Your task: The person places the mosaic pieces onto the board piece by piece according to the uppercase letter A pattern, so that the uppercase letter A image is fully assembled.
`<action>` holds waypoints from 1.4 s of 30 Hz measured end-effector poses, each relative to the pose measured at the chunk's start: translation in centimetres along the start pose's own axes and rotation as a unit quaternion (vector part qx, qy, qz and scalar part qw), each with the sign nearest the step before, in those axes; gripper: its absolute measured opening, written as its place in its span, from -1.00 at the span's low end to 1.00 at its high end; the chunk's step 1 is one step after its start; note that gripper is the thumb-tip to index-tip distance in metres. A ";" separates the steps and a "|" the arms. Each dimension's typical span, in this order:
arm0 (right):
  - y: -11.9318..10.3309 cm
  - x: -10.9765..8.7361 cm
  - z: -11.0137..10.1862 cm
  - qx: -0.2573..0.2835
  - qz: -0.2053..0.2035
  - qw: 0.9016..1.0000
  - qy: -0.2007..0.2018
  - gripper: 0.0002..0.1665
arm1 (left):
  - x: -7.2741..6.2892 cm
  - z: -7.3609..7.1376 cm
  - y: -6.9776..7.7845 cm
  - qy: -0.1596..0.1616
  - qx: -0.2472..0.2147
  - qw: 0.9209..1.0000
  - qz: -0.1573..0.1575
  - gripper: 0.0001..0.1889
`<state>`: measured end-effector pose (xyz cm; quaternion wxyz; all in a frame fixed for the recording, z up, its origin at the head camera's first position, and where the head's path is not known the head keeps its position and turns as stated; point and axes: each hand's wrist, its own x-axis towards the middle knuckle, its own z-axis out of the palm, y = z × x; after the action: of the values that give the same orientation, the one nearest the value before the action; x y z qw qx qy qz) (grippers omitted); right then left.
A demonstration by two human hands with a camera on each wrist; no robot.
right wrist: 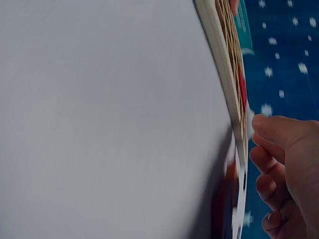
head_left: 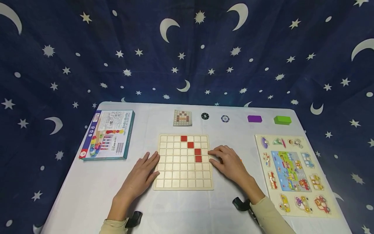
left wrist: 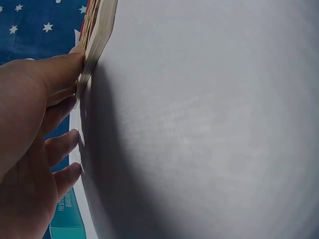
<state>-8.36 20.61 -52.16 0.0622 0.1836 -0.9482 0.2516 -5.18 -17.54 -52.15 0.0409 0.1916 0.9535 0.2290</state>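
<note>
A square wooden grid board [head_left: 183,187] lies flat in front of me. Several red tiles [head_left: 190,145] step down its upper right part; the other squares are pale. My left hand [head_left: 138,177] lies with extended fingers along the board's left edge, thumb and fingertips touching the rim. At the right edge is my right hand [head_left: 230,164], its fingers loosely bent and fingertips right at the rim, with nothing seen between them. In the right wrist view, a blurred reddish-brown object [right wrist: 224,201] stands beyond the board's side, mostly hidden from the head view by that hand.
Behind the board lie a small pattern card [head_left: 182,118], a black chip [head_left: 205,116], a white-and-blue chip [head_left: 225,119], a purple block [head_left: 255,119] and a green block [head_left: 282,120]. A game box [head_left: 107,135] sits left; a picture puzzle board [head_left: 264,165] lies right.
</note>
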 end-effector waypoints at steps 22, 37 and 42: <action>5.3 -3.4 -3.2 -0.056 0.114 0.991 0.031 -0.61 | 0.0 0.0 0.0 -0.004 -0.004 1.000 -0.002 -0.30; 4.4 -2.6 -2.8 -0.052 0.092 0.993 0.044 -0.63 | 0.1 -0.2 0.1 -0.002 0.000 1.000 0.002 -0.31; 1.6 -1.6 -1.8 -0.039 0.048 0.998 0.016 -0.64 | 0.0 -0.1 0.1 -0.002 -0.004 1.000 0.002 -0.31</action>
<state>-7.45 23.28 -51.66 0.0720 0.1309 -0.9640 0.2199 -5.19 -17.53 -52.05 0.0432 0.1935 0.9522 0.2326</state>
